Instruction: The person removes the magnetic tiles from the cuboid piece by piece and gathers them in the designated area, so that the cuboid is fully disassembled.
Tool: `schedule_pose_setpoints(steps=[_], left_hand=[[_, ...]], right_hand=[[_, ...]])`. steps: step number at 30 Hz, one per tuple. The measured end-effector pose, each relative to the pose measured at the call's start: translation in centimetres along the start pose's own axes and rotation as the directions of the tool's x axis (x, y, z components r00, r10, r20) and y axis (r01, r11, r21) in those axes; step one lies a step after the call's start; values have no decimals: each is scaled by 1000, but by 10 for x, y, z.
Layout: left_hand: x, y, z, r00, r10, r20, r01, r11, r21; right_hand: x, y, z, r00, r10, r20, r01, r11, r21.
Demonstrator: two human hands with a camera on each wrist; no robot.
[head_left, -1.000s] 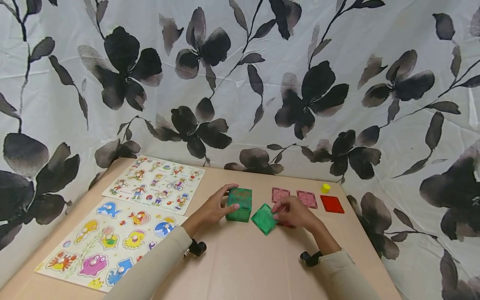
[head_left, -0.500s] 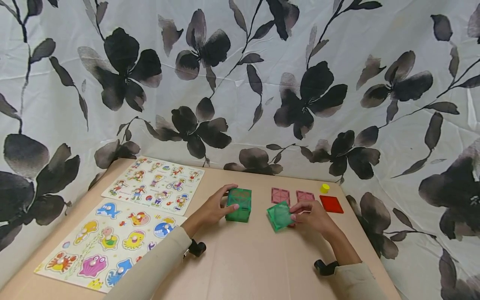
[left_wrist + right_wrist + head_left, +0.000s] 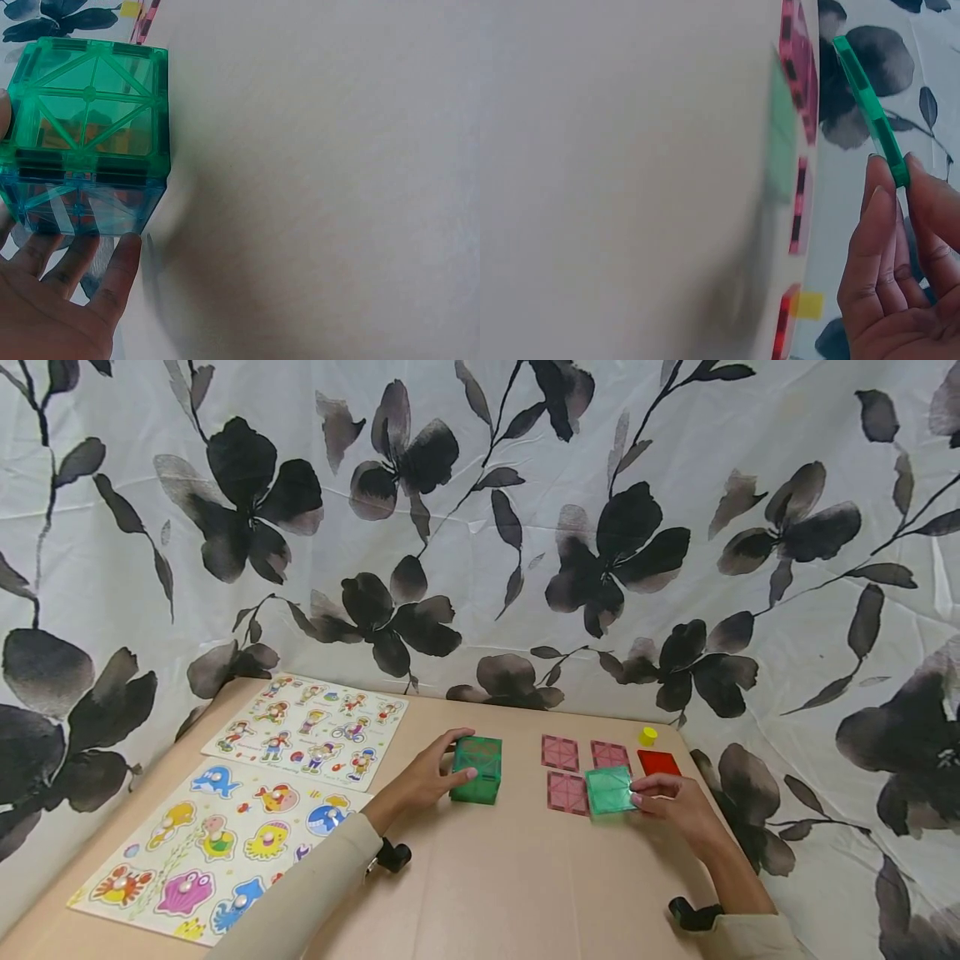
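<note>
Left of the left hand (image 3: 426, 776) lie a white board w/ cartoon figures (image 3: 300, 733) &, nearer, a white board w/ sea animals (image 3: 236, 872). That hand's part-closed, thumb & fingers gripping a translucent green plastic box w/ a blue side (image 3: 477, 770) just to its right. Betw. it & the right hand (image 3: 678, 810), closer to the latter, are three flat pink see-thru square tiles (image 3: 567, 793). At the right fingertips: a translucent green square plastic tile (image 3: 609, 790), raised off the table (image 3: 487, 877). Just beyond those fingers: a small yellow cylinder (image 3: 648, 737) & flat red square tile (image 3: 659, 763). Right hand's nearly closed, thumb & fingertips pinching the green tile by one edge. Prob. best: light but firm pinch, tile level, slow wrist, clear of pink edges so nothing snags; left shd brace the box vs. tipping.
</note>
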State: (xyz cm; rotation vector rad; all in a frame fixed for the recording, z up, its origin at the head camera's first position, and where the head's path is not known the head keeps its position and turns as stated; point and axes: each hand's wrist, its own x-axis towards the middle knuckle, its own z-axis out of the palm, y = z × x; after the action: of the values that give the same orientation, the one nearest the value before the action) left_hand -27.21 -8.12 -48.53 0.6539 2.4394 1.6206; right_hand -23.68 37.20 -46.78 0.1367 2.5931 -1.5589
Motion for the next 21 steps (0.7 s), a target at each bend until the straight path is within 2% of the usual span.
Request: schedule_pose_setpoints(steps=[9,15,21], left_hand=[[-1,-1,0,1000,26,2,-26,1000,-5],[0,-3,1,1000,18,4,-18,1000,-5],[-1,-1,-1,1000,14,4,-14,1000,-1]], right_hand=[[-6,17,-12,996,92,-20,-90,995,50],[-6,24,-14,995,103,2,-103,993,52],[-10,17,-13,996,90,-20,-92,993,-80]])
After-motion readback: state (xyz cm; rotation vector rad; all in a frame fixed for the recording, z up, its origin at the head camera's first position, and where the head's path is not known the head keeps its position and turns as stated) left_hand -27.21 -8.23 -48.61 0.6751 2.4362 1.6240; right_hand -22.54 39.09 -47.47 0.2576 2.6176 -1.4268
